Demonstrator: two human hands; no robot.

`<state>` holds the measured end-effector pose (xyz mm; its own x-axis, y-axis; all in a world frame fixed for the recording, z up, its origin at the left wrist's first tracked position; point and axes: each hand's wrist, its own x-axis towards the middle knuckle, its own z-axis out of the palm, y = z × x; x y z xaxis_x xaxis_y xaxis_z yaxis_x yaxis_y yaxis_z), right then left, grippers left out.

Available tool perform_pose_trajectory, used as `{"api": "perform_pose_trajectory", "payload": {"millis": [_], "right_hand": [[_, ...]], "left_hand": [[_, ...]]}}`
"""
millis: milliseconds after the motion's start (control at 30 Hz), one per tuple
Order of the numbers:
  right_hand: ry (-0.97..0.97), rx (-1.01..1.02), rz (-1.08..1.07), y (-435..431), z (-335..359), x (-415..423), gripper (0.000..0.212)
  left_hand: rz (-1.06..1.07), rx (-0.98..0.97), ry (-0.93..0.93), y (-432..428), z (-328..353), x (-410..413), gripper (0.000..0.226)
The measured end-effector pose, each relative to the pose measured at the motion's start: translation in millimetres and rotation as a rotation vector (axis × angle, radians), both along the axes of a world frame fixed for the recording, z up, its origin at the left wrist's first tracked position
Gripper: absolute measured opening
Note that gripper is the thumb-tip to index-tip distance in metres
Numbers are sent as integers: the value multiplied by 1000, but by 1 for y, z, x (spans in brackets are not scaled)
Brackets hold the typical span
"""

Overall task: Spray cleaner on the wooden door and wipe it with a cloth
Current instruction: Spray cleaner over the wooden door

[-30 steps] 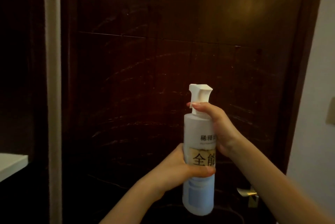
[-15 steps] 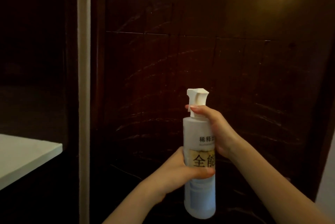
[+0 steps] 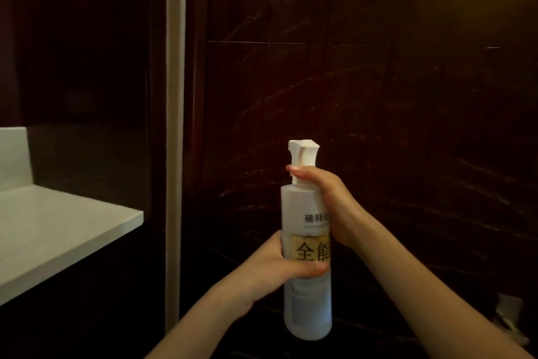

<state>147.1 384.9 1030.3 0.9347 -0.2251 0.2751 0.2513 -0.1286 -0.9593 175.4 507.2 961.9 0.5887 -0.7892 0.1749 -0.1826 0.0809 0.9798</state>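
A person holds a white spray bottle [image 3: 302, 204] upright in front of a dark wooden door [image 3: 378, 96], which fills the middle and right of the view and shows faint pale streaks arcing across its surface. The left grip [image 3: 276, 267], a bare hand, is wrapped round the middle of the bottle, with its thumb lying across the lower edge of a yellow label printed with black characters. The right grip [image 3: 330, 201] is curled round the bottle's neck from the right, with one finger hooked over the trigger just below the white spray head [image 3: 302, 152]. The nozzle points away from the person, toward the door. A pale vertical strip [image 3: 175, 126] runs down the door's left side. Further left, a white counter [image 3: 58, 227] juts in against a dark wall.
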Motion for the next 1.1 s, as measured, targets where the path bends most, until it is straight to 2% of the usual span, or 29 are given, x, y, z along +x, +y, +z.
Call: {"api": "perform_pose_trajectory", "payload": {"millis": [100, 167, 300, 467, 767, 967, 1100], "right_hand": [[20, -2, 38, 2, -5, 6, 29], [24, -10, 55, 4, -8, 10, 24], [18, -31, 71, 13, -15, 17, 38], [42, -21, 110, 19, -24, 25, 26], [132, 12, 161, 22, -50, 26, 29], [165, 48, 136, 28, -60, 26, 57], [174, 100, 132, 28, -65, 26, 38]], "left_hand": [[19, 8, 18, 4, -4, 2, 43], [28, 7, 24, 8, -7, 4, 40], [54, 4, 34, 15, -14, 4, 40], [101, -1, 51, 23, -24, 7, 46], [93, 63, 68, 33, -42, 1, 36], [116, 80, 89, 34, -51, -2, 35], [118, 103, 84, 37, -52, -2, 33]]}}
